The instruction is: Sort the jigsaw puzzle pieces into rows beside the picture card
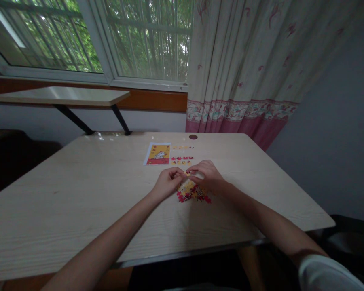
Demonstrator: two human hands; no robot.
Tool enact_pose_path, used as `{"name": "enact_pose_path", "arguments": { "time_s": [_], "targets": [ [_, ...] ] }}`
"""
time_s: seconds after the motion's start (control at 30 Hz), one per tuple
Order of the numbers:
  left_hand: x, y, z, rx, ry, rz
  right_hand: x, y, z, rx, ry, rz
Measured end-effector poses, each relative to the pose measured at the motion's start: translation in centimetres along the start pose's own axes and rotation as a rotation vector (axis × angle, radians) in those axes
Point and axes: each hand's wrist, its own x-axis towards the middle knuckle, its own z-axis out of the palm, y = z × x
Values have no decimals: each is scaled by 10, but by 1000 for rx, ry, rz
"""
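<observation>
A partly joined jigsaw (191,193) in red and yellow lies on the pale wooden table (79,194). Both hands meet over its far edge. My left hand (167,182) has its fingers curled and pinched toward the middle. My right hand (205,174) is also pinched, and a small puzzle piece (188,172) shows between the two sets of fingertips. Which hand grips the piece is hard to tell. Beyond the hands lie rows of loose red and yellow pieces (182,160) and a picture card (158,154) showing the finished image.
A small dark round spot (193,137) sits near the table's far edge. A narrow shelf on black brackets (60,96) hangs under the window at the back left. A pink-bordered curtain (242,72) hangs at the back right. The table's front edge is close to me.
</observation>
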Motion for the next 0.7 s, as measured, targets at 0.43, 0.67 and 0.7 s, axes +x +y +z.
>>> {"name": "enact_pose_path", "arguments": {
  "time_s": [0.43,0.67,0.7],
  "targets": [
    [-6,-2,-6,407,-73,136,1,24,-24,-85,293,32],
    [-7,4,-6,489,-85,141,1,26,-24,-80,295,38],
    [-7,4,-7,495,-86,142,1,27,-23,-79,293,41]
  ]
}}
